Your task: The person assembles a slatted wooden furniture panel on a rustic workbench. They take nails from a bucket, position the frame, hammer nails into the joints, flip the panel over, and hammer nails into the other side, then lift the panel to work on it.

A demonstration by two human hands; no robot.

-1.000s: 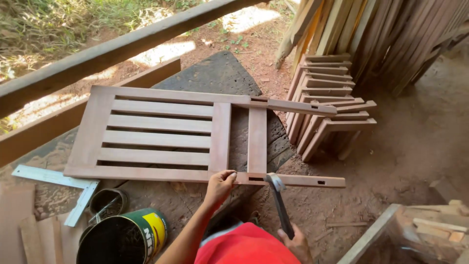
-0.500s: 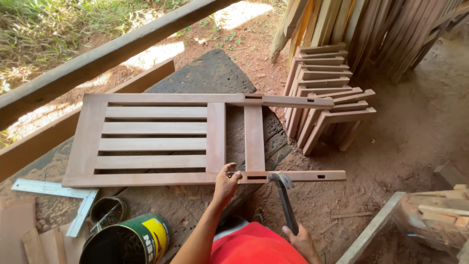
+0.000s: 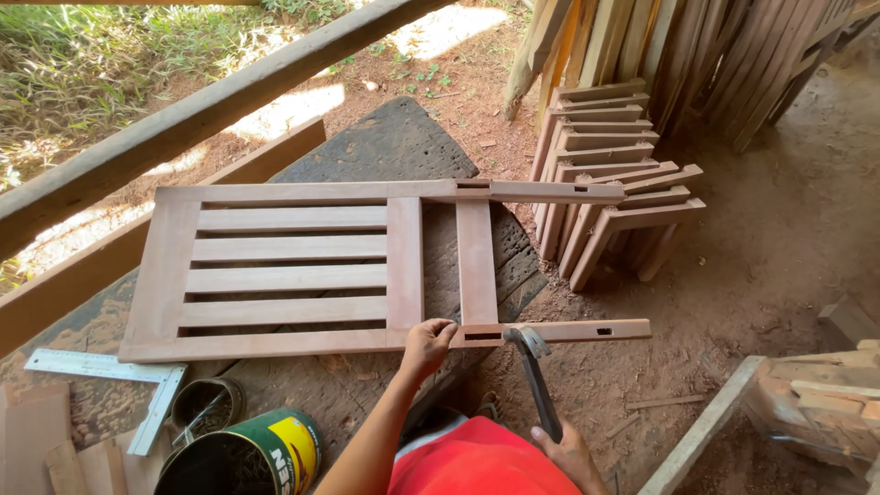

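A slatted wooden chair frame (image 3: 284, 266) lies flat on a dark worn work surface (image 3: 385, 147). My left hand (image 3: 426, 344) presses on the frame's near rail, just left of a cross piece's joint. My right hand (image 3: 568, 451) grips the handle of a hammer (image 3: 534, 376). The hammer's metal head rests against the near rail right of that joint, beside a small mortise slot.
A stack of similar chair frames (image 3: 605, 174) leans at the right, with long planks (image 3: 697, 55) behind. A metal try square (image 3: 119, 380), a small tin (image 3: 206, 408) and a green and yellow can (image 3: 243, 454) sit at the lower left. Wood offcuts (image 3: 816, 394) lie at the lower right.
The view has shifted slightly. My left hand has moved right along the near rail toward the joint. The hammer head has come down to the rail.
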